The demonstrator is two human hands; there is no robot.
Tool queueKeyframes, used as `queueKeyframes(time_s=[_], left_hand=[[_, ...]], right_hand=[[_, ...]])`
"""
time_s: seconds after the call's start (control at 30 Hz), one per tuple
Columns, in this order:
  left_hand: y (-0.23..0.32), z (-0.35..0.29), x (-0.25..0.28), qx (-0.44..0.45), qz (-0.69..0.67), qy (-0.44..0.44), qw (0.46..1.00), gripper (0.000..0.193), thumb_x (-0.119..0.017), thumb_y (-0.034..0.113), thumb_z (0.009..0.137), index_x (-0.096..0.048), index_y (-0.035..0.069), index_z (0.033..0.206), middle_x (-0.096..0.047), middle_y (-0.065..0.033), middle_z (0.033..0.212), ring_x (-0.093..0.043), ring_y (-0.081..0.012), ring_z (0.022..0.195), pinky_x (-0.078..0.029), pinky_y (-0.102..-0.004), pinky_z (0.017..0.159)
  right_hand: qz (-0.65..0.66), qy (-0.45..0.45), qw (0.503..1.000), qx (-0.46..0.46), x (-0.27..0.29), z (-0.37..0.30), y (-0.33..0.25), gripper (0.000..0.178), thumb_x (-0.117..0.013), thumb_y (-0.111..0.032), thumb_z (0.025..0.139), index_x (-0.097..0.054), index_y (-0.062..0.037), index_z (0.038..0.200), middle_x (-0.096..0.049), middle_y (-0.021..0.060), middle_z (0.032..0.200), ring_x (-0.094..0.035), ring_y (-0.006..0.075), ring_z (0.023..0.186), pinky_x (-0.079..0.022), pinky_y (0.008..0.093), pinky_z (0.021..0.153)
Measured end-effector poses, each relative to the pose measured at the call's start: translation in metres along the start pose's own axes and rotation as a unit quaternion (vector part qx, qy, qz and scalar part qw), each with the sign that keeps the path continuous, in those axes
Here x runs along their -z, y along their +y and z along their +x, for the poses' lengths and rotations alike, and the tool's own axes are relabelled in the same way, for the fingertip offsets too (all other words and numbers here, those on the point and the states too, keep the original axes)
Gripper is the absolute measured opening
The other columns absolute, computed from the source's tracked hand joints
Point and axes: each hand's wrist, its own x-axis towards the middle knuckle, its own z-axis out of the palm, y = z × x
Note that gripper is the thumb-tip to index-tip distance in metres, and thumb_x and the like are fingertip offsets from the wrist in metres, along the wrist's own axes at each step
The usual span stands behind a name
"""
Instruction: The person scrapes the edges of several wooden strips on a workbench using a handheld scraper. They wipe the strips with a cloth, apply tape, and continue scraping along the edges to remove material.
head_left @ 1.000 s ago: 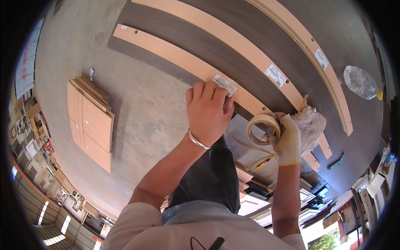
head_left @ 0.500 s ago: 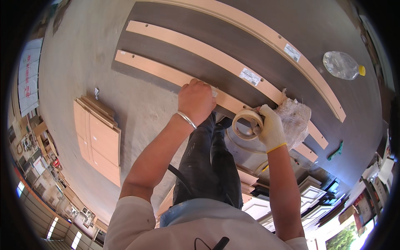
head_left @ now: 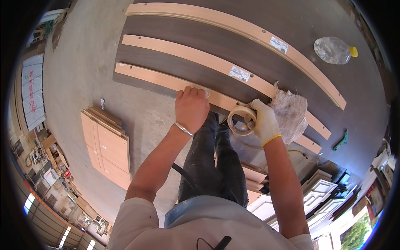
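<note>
Three long wood-coloured strips lie across a dark grey board: a near strip [head_left: 152,77], a middle strip [head_left: 179,48] and a far strip [head_left: 208,16]. Over the near strip, my bare left hand [head_left: 191,110] is closed with its fingers curled down; a small pale, shiny piece shows beside the fingertips, and what they hold is hidden. My right hand [head_left: 265,123], in a white knitted glove, grips a roll of cream tape [head_left: 231,123] by its right side, above the near strip's right part. Right beside the glove sits a crumpled bundle wrapped in clear plastic [head_left: 291,117].
Further right on the dark board [head_left: 300,29] lie a clear plastic bottle [head_left: 332,51] with a yellow cap and a green tool [head_left: 340,141]. A stack of wood-coloured panels [head_left: 110,146] rests at left. White framed panels [head_left: 318,193] stand at lower right.
The whole view has shifted, so the strips sit a little lower and the bottle further left. Both hands keep their holds; the right still has the tape roll, now slightly left along the near strip.
</note>
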Motion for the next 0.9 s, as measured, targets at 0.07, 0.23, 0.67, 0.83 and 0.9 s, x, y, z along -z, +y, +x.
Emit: queueKeyframes(time_s=[0.07,0.23,0.67,0.83,0.9], left_hand=[[0.004,0.004,-0.004,-0.006,0.038,-0.007,0.999,0.015,-0.080,0.015,0.076,-0.069,0.007,0.083,-0.070,-0.0083,0.087,-0.066,-0.0287,0.093,-0.050,-0.0430,0.083],[0.009,0.009,-0.011,-0.039,0.075,-0.001,0.996,0.015,-0.079,0.014,0.074,-0.067,0.007,0.080,-0.069,-0.0090,0.081,-0.066,-0.0287,0.088,-0.050,-0.0431,0.079],[0.000,-0.004,-0.011,0.060,-0.103,0.100,0.988,0.020,-0.081,0.014,0.081,-0.065,0.008,0.091,-0.064,-0.0104,0.090,-0.065,-0.0337,0.089,-0.053,-0.0475,0.079],[-0.002,-0.003,-0.012,0.048,-0.101,0.071,0.991,0.015,-0.077,0.009,0.085,-0.067,0.006,0.095,-0.064,-0.0113,0.095,-0.065,-0.0343,0.093,-0.054,-0.0477,0.082],[-0.005,-0.006,-0.013,0.047,-0.115,0.090,0.988,0.013,-0.076,0.007,0.086,-0.067,0.005,0.096,-0.065,-0.0118,0.094,-0.065,-0.0348,0.092,-0.055,-0.0475,0.080]], right_hand=[[-0.014,0.005,1.000,0.006,0.000,-0.001,-0.001,0.019,-0.066,-0.018,0.096,-0.070,0.0000,0.090,-0.067,0.0119,0.078,-0.065,0.0206,0.057,-0.047,0.0321,0.044],[-0.027,0.008,1.000,0.011,-0.003,-0.006,-0.001,0.018,-0.067,-0.022,0.099,-0.070,-0.0055,0.091,-0.070,0.0089,0.081,-0.062,0.0177,0.058,-0.043,0.0287,0.045],[-0.019,0.029,0.998,0.043,-0.002,-0.001,0.004,0.026,-0.069,-0.025,0.098,-0.074,-0.0001,0.091,-0.069,0.0092,0.077,-0.063,0.0176,0.058,-0.048,0.0314,0.048],[-0.045,0.033,0.998,0.031,0.000,0.002,0.005,0.023,-0.068,-0.022,0.096,-0.074,-0.0006,0.091,-0.069,0.0092,0.078,-0.064,0.0171,0.059,-0.045,0.0305,0.046],[-0.034,0.029,0.999,0.022,0.002,0.004,0.005,0.022,-0.067,-0.022,0.095,-0.074,-0.0011,0.091,-0.070,0.0091,0.078,-0.064,0.0168,0.059,-0.044,0.0301,0.046]])
